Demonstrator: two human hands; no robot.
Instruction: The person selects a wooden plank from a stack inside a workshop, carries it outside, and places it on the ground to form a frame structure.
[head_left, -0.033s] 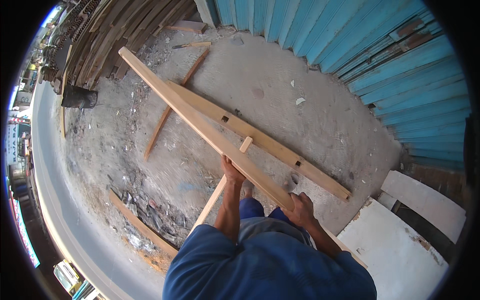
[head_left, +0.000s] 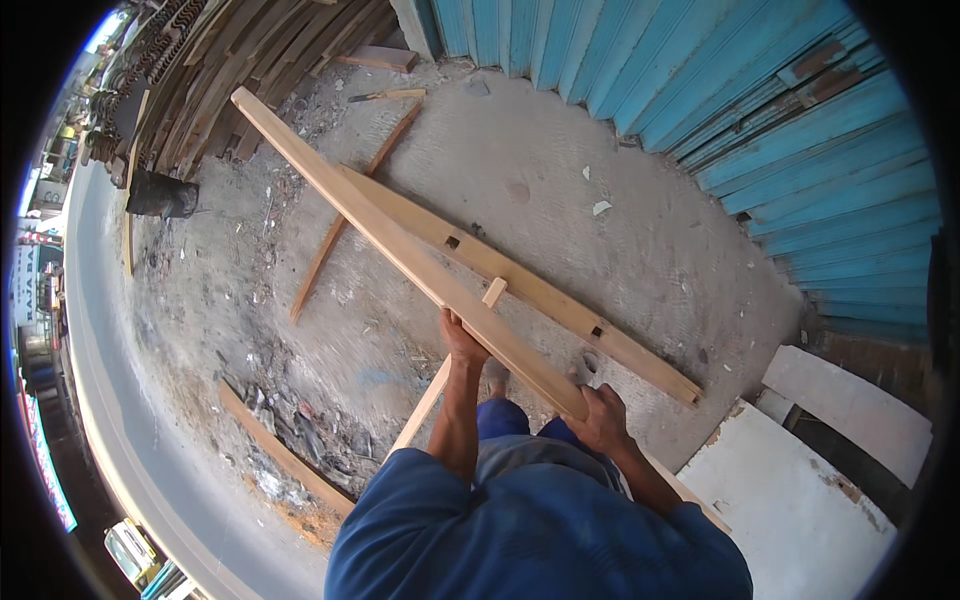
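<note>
A long planed wooden beam (head_left: 395, 245) slants across in front of me, its far end up at the left. My left hand (head_left: 463, 338) is closed on its near-left edge around the middle part, with some fingers hidden behind the wood. At the near end, my right hand (head_left: 600, 420) grips the beam close to my body. Beyond it lies a second beam (head_left: 545, 299) with square mortise holes cut through its face. A thin light wood strip (head_left: 425, 402) passes under the held beam, one end against the second beam.
Curved, darker wood strips (head_left: 318, 270) lie on the dusty ground at left. Stacked planks (head_left: 240, 70) and a black bucket (head_left: 162, 194) stand at the far left. Blue corrugated metal (head_left: 640, 60) walls the far right. White boards (head_left: 790, 490) lie at near right; a road (head_left: 130, 400) curves along the left.
</note>
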